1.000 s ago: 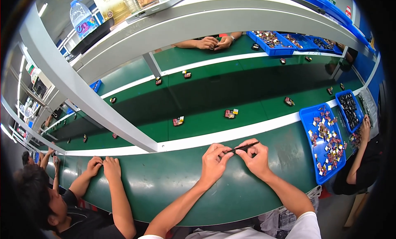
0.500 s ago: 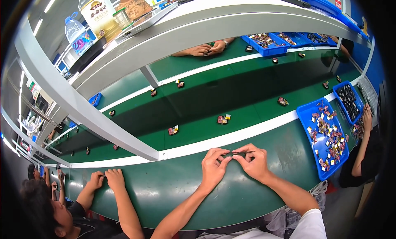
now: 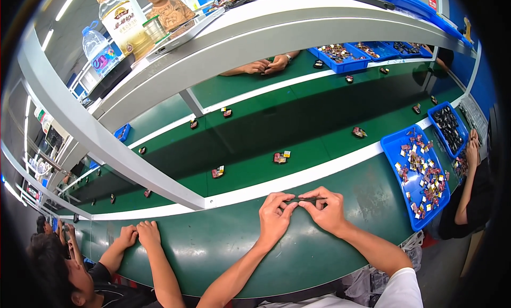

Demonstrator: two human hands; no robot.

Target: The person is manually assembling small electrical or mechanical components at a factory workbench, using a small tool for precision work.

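My left hand point(image 3: 275, 218) and my right hand point(image 3: 326, 208) meet over the near green table edge point(image 3: 234, 249). Both pinch a small thin dark strip point(image 3: 298, 201) between fingertips and thumbs, one hand at each end. The strip is held level just above the table surface. A blue tray point(image 3: 395, 148) full of several small coloured parts lies to the right of my right hand.
A green conveyor belt point(image 3: 319, 122) beyond a white rail point(image 3: 298, 179) carries small part clusters point(image 3: 280, 157). A second blue tray point(image 3: 448, 123) holds dark parts. A person's hands point(image 3: 137, 235) rest at my left; another person's arm point(image 3: 468, 169) is at the right. Grey shelf above holds bottles point(image 3: 122, 21).
My hands have drawn closer together on the strip and shifted slightly lower in view. The part clusters on the belt have drifted left.
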